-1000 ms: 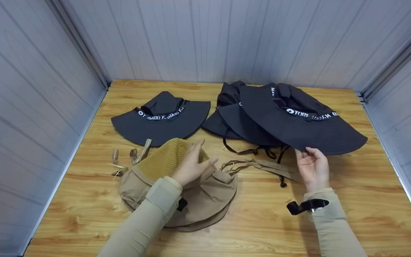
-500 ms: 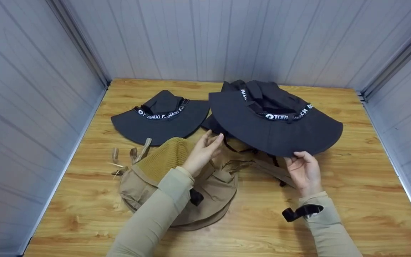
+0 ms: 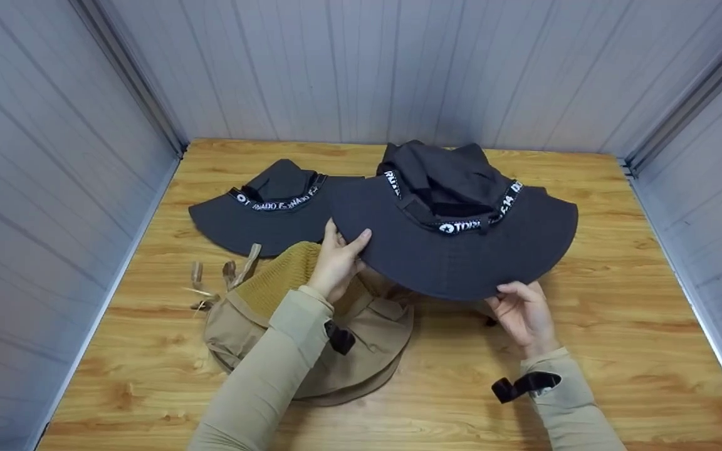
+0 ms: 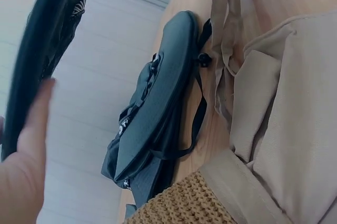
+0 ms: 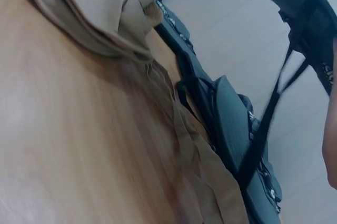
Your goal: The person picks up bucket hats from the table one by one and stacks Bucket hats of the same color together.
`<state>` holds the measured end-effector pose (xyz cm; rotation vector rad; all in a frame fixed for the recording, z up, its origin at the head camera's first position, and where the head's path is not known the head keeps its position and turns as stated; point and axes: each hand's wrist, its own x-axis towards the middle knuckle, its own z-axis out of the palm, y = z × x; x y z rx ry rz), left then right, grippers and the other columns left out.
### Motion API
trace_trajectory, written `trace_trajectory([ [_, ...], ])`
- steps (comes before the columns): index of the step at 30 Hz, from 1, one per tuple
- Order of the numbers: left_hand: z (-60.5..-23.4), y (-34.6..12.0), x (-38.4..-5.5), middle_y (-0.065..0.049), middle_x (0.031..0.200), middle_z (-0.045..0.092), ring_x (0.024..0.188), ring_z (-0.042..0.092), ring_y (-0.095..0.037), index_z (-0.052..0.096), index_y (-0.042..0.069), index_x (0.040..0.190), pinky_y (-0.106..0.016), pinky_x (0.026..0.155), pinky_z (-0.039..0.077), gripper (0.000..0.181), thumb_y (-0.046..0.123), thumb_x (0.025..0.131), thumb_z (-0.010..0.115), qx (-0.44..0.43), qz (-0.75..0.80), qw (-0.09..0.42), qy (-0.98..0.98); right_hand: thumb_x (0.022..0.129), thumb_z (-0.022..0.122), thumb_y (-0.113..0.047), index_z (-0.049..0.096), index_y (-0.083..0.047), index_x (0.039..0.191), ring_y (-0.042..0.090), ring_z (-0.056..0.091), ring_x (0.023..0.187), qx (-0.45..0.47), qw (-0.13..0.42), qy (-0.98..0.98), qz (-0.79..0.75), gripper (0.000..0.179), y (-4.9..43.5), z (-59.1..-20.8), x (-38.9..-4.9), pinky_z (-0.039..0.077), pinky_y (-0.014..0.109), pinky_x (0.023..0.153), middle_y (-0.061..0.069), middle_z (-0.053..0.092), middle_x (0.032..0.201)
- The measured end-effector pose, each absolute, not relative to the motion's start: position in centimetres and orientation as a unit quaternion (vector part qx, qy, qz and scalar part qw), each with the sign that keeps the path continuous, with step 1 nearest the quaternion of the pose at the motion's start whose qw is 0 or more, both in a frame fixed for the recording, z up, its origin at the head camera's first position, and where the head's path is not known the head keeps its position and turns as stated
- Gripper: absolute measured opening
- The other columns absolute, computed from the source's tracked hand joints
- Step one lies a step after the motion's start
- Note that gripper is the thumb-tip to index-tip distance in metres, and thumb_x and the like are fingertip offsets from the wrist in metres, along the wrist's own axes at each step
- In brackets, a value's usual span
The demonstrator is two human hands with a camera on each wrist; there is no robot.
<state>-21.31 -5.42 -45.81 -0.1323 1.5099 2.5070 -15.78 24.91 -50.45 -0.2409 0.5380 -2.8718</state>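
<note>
1. While our left hand [image 3: 336, 263] pinched the left edge of a dark wide-brimmed hat [image 3: 436, 263], its thumb lay over the top of the brim and its fingers went underneath.
2. Our right hand [image 3: 524, 316], palm turned up, gripped the front edge of the same brim, towards its right side.
3. Between the two hands we held that hat tilted and raised above the worktop [image 3: 461, 401], its crown away from us and its white-lettered band facing us. In the right wrist view a black strap [image 5: 263, 129] hung down from it.
4. Around our cuffs we had black bands, one at the left wrist [image 3: 339, 338] and one at the right [image 3: 527, 385].
5. Below our left forearm lay a tan hat pile [image 3: 361, 357], two brim edges showing at the front and mustard ribbed fabric [image 3: 279, 275] at the back. Long tan ties [image 4: 224, 39] trailed from its right side.
6. Farther back on the left we had another dark hat [image 3: 273, 219], flat on the worktop.
7. Behind the held hat, the left wrist view showed us overlapping dark hats [image 4: 158, 113] resting there too; we could not tell how many.
8. Pale panelled walls [image 3: 361, 69] enclosed us beyond.
</note>
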Motion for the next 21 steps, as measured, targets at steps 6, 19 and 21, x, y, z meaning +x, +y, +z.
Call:
trace_trajectory([
  [6, -46.0, -5.3, -21.0, -0.015, 0.152, 0.041, 0.119, 0.061, -0.029, 0.006, 0.027, 0.154, -0.044, 0.090, 0.057, 0.078, 0.000, 0.100, 0.053, -0.044, 0.854, 0.096, 0.510, 0.086, 0.024, 0.028, 0.052, -0.008, 0.129, 0.028, 0.068, 0.085, -0.054, 0.082, 0.247, -0.964, 0.063, 25.8, -50.0, -15.9, 0.059, 0.039, 0.074, 0.014, 0.065, 0.104],
  [19, -46.4, -5.2, -20.4, -0.012, 0.157, 0.034, 0.122, 0.057, -0.030, 0.005, 0.028, 0.155, -0.046, 0.088, 0.058, 0.082, -0.003, 0.098, 0.055, -0.047, 0.842, 0.112, 0.525, 0.099, 0.045, 0.008, 0.039, -0.017, 0.135, 0.018, 0.068, 0.104, 0.076, 0.022, 0.330, -0.941, 0.044, 28.9, -48.3, -16.5, 0.056, 0.031, 0.089, 0.001, 0.066, 0.120],
  [21, -46.4, -5.2, -20.3, -0.012, 0.158, 0.033, 0.124, 0.056, -0.031, 0.003, 0.029, 0.155, -0.046, 0.089, 0.057, 0.083, -0.002, 0.098, 0.055, -0.048, 0.842, 0.118, 0.525, 0.100, 0.045, 0.005, 0.044, -0.016, 0.133, 0.018, 0.069, 0.103, 0.085, 0.026, 0.320, -0.943, 0.038, 29.5, -48.2, -16.6, 0.056, 0.031, 0.089, 0.001, 0.067, 0.118],
])
